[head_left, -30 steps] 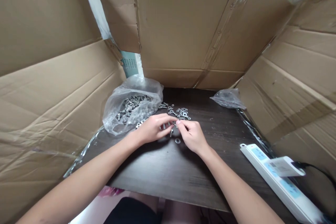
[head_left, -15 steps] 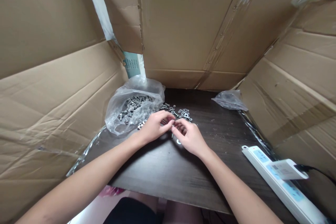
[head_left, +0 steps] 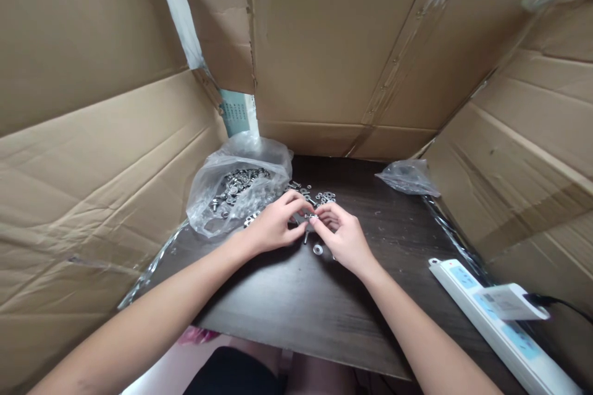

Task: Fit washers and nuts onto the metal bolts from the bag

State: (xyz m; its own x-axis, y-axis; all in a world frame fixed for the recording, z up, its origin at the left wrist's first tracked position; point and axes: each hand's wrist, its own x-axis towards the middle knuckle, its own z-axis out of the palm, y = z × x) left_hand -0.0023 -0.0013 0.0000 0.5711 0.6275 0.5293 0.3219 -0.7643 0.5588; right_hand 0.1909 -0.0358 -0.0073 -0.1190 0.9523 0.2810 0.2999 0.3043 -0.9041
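Note:
My left hand (head_left: 274,226) and my right hand (head_left: 345,237) meet over the dark wooden table (head_left: 296,302), fingertips pinched together on a small metal bolt (head_left: 309,217). A washer (head_left: 317,249) lies on the table just below the hands, with another small metal piece (head_left: 305,238) beside it. Several loose washers and bolts (head_left: 324,197) are scattered just beyond the fingers. A clear plastic bag (head_left: 231,188) full of metal hardware sits to the left of my left hand.
Cardboard walls (head_left: 333,49) enclose the table on the left, back and right. A small crumpled plastic bag (head_left: 407,177) lies at the back right. A white power strip (head_left: 500,321) with a plugged-in adapter rests at the right front.
Both hands stay together on the small bolt, the fingers shifting slightly. The washer beneath them has come into clear view again.

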